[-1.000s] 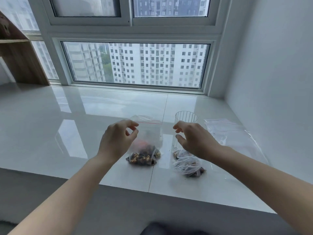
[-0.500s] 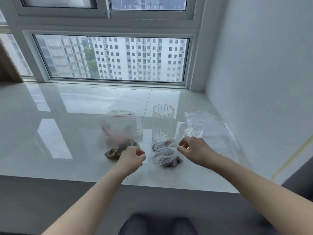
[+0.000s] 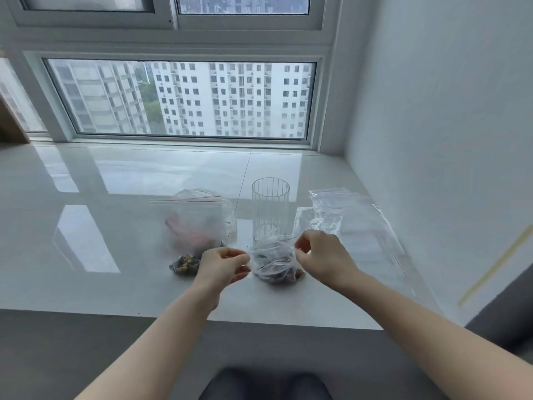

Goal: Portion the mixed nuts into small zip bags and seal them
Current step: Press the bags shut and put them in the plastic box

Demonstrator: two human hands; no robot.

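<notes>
Pinched at its crumpled top between left hand (image 3: 220, 265) and right hand (image 3: 321, 255), fingers curled on thin film: small zip bag (image 3: 274, 262) of mixed nuts, resting on tabletop (image 3: 115, 284), likely light, floppy, slippery, best gripped along zip strip.

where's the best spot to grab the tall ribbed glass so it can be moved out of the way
Grip the ribbed glass around its upper half, coming from the right side or above. It stands upright and looks empty, but its base sits right behind the crumpled small bag that both hands are pinching, so a low frontal approach is likely blocked.
</notes>
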